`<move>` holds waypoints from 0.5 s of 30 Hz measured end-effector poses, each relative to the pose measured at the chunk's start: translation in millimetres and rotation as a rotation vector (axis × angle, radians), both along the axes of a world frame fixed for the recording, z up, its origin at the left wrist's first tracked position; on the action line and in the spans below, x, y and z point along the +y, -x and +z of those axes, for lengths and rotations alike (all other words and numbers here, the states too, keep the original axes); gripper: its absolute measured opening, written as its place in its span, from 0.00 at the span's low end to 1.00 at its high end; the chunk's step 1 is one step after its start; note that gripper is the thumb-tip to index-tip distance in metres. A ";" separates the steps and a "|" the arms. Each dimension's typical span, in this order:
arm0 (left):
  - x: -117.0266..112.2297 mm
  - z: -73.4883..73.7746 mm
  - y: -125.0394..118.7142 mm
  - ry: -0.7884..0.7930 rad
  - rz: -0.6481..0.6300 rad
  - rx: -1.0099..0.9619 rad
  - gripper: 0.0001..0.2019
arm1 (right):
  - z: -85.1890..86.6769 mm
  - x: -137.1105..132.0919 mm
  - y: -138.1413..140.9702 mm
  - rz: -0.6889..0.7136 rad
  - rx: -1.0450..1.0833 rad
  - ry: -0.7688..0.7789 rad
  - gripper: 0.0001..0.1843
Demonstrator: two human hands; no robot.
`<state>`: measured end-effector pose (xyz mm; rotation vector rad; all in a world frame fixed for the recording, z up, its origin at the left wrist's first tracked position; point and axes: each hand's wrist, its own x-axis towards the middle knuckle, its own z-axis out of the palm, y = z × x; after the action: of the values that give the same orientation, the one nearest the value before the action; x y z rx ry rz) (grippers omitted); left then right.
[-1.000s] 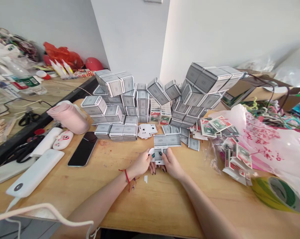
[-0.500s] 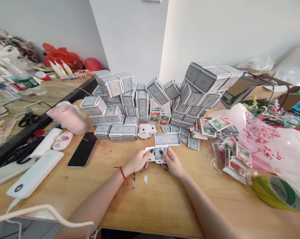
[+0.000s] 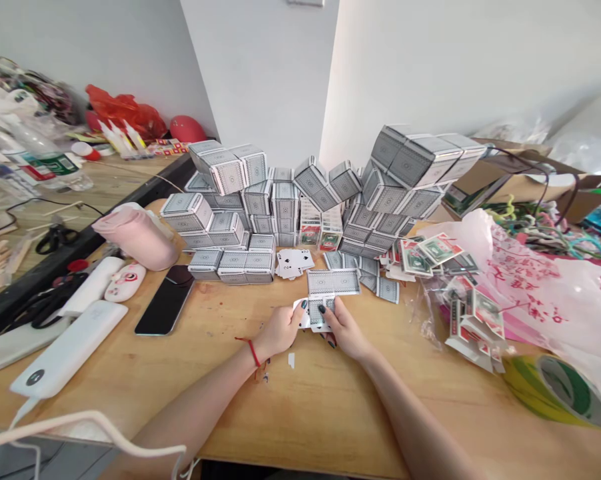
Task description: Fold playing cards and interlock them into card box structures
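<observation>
My left hand (image 3: 279,329) and my right hand (image 3: 341,328) meet at the table's middle, both closed on a folded piece of playing cards (image 3: 316,313) with a grey patterned back. A red string circles my left wrist. Just beyond the fingers lies a flat grey-backed card strip (image 3: 333,281). Behind it rises a big pile of grey card cubes (image 3: 300,197). A few face-up cards (image 3: 293,261) rest in front of the pile.
A black phone (image 3: 164,301), a white power bank (image 3: 65,348) and a pink roll (image 3: 135,237) lie at left. Loose card packs (image 3: 473,320), a pink plastic bag (image 3: 530,287) and a tape roll (image 3: 558,390) sit at right. A paper scrap (image 3: 291,360) lies near my left wrist.
My left hand's fingers have shifted slightly on the folded cards, uncovering and then covering a white card face. Both hands stay at the same spot.
</observation>
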<state>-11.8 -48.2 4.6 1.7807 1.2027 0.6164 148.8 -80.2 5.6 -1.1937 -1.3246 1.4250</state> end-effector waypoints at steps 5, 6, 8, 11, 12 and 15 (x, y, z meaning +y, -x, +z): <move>-2.3 4.3 -1.7 -0.014 0.009 0.032 0.23 | 1.6 -2.4 0.9 -0.002 0.010 -0.005 0.13; -2.8 5.1 -2.1 -0.016 0.014 0.043 0.23 | 1.6 -2.8 1.1 -0.003 0.012 -0.005 0.13; -3.6 6.7 -3.0 -0.022 0.019 0.051 0.22 | 1.2 -3.3 1.4 -0.004 0.012 -0.007 0.12; -4.4 8.9 -4.7 -0.037 0.017 0.037 0.22 | 0.2 -3.5 1.7 0.000 0.007 -0.007 0.12; -4.6 9.3 -5.2 -0.041 0.016 0.034 0.22 | -0.1 -3.6 1.7 0.001 0.007 -0.007 0.11; -5.0 8.5 -6.0 -0.048 0.022 0.043 0.22 | -0.9 -3.6 1.9 0.013 0.012 -0.017 0.11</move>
<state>-5.8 -53.2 13.1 1.8310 1.2482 0.6268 146.9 -83.9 4.7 -1.1656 -1.3355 1.4254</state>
